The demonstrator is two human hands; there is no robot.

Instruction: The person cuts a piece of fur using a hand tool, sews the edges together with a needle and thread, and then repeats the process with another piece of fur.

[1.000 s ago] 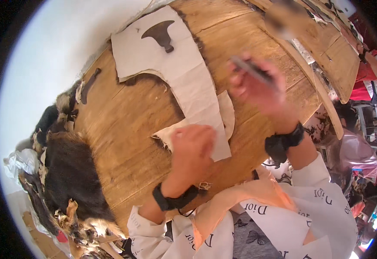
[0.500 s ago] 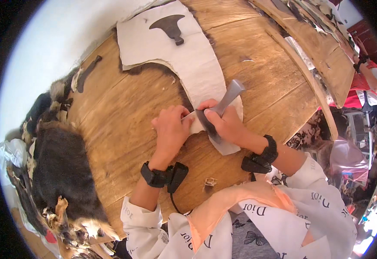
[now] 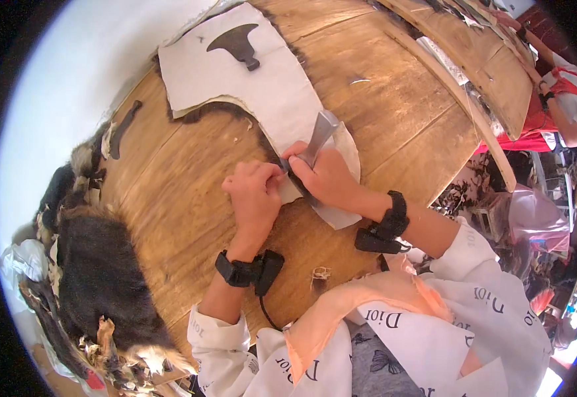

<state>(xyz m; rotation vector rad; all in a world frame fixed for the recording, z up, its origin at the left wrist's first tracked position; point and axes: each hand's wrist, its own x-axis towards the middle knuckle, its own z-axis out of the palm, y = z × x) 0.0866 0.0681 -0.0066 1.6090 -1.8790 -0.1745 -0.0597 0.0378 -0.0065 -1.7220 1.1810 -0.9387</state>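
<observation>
A pelt [image 3: 276, 86] lies on the wooden table with its white skin side up and dark fur showing along its edges. My left hand [image 3: 254, 202] pinches its near left edge, fingertips curled in. Just to the right, my right hand [image 3: 328, 175] is closed round a grey metal knife [image 3: 321, 135], its flared end pointing up and away. The dark blade comes down against the pelt close to my left fingertips and is partly hidden by my hand. On the pelt's far part rests a dark metal crescent-shaped blade [image 3: 237, 45] with a short stem.
Dark fur pelts [image 3: 103, 271] and scraps pile up at the left. A slim dark tool [image 3: 125, 129] lies near the wall. Wooden strips [image 3: 460, 79] run along the table's right side. Beyond them, at the far right, a person in red and white [image 3: 569, 99] works.
The view has shifted a little, moving the pelt leftward in the picture. My right hand and the knife are now closer to my left fingertips. Both hands keep their grips.
</observation>
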